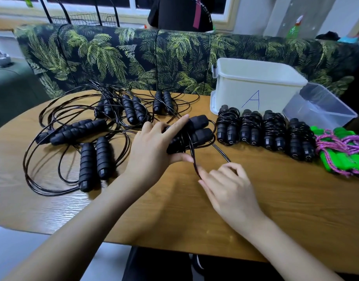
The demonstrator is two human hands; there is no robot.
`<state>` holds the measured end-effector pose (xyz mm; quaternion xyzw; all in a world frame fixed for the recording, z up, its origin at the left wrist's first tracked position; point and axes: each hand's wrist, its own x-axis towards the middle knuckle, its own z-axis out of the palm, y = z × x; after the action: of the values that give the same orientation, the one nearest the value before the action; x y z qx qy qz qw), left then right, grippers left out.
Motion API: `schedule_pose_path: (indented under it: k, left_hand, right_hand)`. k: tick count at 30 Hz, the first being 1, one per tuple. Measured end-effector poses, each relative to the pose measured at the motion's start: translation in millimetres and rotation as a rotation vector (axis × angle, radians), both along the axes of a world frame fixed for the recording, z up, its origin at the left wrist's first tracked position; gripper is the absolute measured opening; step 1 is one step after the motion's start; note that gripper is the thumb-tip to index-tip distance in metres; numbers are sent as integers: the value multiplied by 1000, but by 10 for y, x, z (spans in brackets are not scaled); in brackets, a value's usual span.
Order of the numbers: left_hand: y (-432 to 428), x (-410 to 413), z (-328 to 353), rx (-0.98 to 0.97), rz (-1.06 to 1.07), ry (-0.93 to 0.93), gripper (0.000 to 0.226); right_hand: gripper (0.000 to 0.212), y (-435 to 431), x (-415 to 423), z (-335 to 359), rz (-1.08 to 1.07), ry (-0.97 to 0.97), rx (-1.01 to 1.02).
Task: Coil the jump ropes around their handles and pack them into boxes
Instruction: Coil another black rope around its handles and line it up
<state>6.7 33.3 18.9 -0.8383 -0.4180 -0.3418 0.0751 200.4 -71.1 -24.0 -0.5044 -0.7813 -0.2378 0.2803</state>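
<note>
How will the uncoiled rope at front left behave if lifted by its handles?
Its cord likely trails floppy, since it lies in loose loops. It may drag neighbouring ropes, as loops overlap. The ribbed handles look easy to grip.

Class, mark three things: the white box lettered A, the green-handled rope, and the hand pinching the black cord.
white box (233,92): head view, front wall beside the A.
green-handled rope (344,161): head view, a green handle.
right hand (229,187): head view, back of the hand.

Blue handwritten "A" — on white box (253,92) front; shirt (180,13) print in bkgd unreadable.
</note>
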Motion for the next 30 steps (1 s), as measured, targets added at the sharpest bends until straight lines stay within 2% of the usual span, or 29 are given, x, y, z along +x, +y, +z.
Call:
schedule_pose_path:
  k: [5,8,12,14,19,22,26,30]
  left_hand:
    - [-70,50,-25,-31,-21,-24,94]
    - [-77,74,-28,-26,-27,-8,94]
    - [-39,21,-13,-37,-12,-20,82]
    - [-2,-35,13,-83,16,-78,78]
    - [92,-183,62,-204,-17,-207,76]
    - [100,-208,59,-243,-60,-265,74]
    - [116,-242,68,-252,-79,-326,70]
    - [99,-216,73,-262,-78,-366,73]
  right_hand:
    - [41,62,-65,-214,-34,-113,6]
    - [35,69,-129,-272,-19,-132,47]
    - [30,94,-21,-276,-34,-179,34]
    - [28,119,88,-256,-22,-157,-25]
    - [51,163,475,-148,59,-27,-192]
    - [49,159,676,-120,158,31,-280]
    - [47,102,838,-129,210,128,-294]
    - [46,72,785,-103,245,51,-259]
